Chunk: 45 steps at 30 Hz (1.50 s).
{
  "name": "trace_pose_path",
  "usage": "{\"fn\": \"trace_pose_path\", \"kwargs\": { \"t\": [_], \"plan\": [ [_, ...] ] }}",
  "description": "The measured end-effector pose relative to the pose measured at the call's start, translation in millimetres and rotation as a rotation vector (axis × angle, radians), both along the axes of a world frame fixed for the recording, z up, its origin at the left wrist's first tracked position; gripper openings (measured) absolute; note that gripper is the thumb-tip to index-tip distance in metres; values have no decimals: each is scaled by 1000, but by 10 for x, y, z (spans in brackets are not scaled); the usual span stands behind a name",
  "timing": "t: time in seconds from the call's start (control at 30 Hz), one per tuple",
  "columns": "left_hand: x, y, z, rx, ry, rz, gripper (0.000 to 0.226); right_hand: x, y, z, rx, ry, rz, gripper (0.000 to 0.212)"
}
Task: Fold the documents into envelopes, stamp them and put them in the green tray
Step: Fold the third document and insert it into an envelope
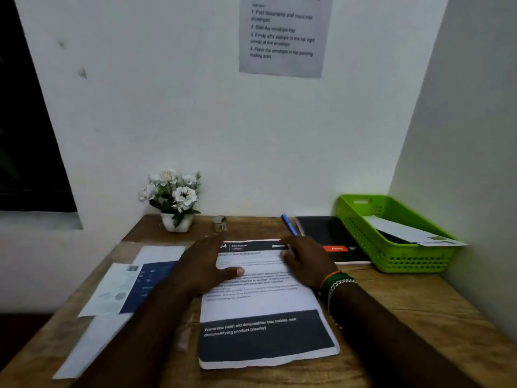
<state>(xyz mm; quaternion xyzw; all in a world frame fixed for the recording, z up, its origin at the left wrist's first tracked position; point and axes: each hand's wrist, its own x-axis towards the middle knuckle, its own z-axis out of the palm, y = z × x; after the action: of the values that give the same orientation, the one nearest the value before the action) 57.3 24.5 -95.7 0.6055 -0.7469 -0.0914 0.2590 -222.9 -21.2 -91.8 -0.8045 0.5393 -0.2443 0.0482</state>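
Observation:
A printed document [265, 306] with a dark band at its near end lies flat in the middle of the wooden desk [405, 312]. My left hand [207, 264] rests palm down on its upper left part, fingers spread. My right hand [306, 260] presses its upper right part, near the far edge; bracelets circle that wrist. The green tray [391, 256] stands at the far right against the wall, with a white envelope [411, 232] lying in it. More papers and envelopes [123, 287] lie at the left of the desk, one with a dark blue panel.
A black notebook [327, 236] lies between the document and the tray, a blue pen [289, 224] beside it. A pot of white flowers [174, 200] and a small stamp-like object [219, 223] stand at the back. An instruction sheet [284, 35] hangs on the wall.

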Motion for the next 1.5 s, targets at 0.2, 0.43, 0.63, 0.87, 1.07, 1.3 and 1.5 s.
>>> {"fn": "trace_pose_path", "kwargs": {
  "t": [0.2, 0.43, 0.63, 0.87, 1.07, 1.3, 1.5],
  "plan": [
    [19, -50, -70, 45, 68, 15, 104, 18, -57, -88, -37, 36, 27, 40],
    [-21, -71, -87, 46, 96, 56, 113, 18, 16, -3, -38, -147, 31, 51],
    [-58, -70, -62, 23, 122, 43, 131, -39, 50, 126, -25, -376, 211, 73],
    [-64, -13, 24, -121, 219, 74, 95, -107, 42, 189, 47, -518, 222, 76],
    [-161, 106, 190, -205, 249, 139, 61, -143, 152, 300, 24, -465, 246, 31],
    [-329, 203, 124, -22, -108, 27, 28, 56, 246, 247, 51, -190, 245, 14],
    [-526, 166, 82, 27, -89, 36, 36, 358, 366, 90, 131, 35, 346, 34]
  ]
}}
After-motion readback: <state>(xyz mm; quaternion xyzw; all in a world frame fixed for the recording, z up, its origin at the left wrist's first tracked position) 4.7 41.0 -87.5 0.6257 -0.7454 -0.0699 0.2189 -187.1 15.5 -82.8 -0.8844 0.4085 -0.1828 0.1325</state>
